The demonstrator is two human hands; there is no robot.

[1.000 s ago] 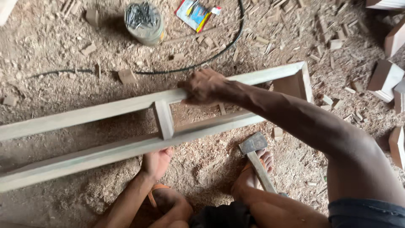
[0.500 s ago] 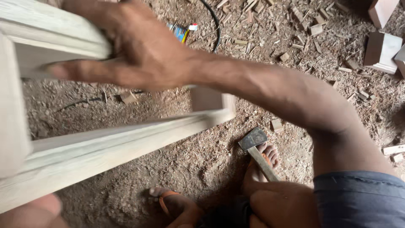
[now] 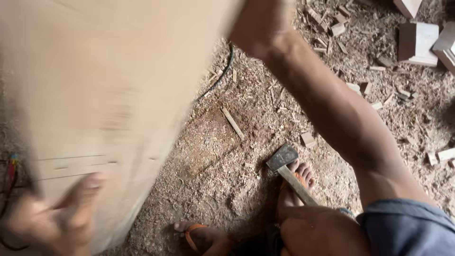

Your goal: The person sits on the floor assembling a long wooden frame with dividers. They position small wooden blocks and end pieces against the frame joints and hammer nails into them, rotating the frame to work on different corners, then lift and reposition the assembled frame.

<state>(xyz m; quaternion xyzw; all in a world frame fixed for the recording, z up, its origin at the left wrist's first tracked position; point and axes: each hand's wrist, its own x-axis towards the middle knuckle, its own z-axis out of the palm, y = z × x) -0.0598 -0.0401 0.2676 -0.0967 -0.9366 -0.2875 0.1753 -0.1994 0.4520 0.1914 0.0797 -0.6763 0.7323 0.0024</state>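
Note:
A pale wooden frame (image 3: 109,95) is lifted close to my face, blurred and filling the left half of the view. My right hand (image 3: 258,26) grips its upper edge at the top, with the arm running down to the lower right. At the bottom left, my left hand (image 3: 54,220) is blurred and holds the frame's lower part. A hammer (image 3: 283,159) with a dark head and wooden handle rests against my foot (image 3: 296,182), untouched by either hand.
The ground (image 3: 222,170) is dirt covered in sawdust and wood chips. A dark cable (image 3: 219,78) runs beside the frame. Cut wood blocks (image 3: 417,42) lie at the top right. Another foot in an orange sandal (image 3: 201,234) is at the bottom.
The frame has swung up from lying flat on the ground to right in front of the camera. Both hands rose with it. The hammer stayed by my foot.

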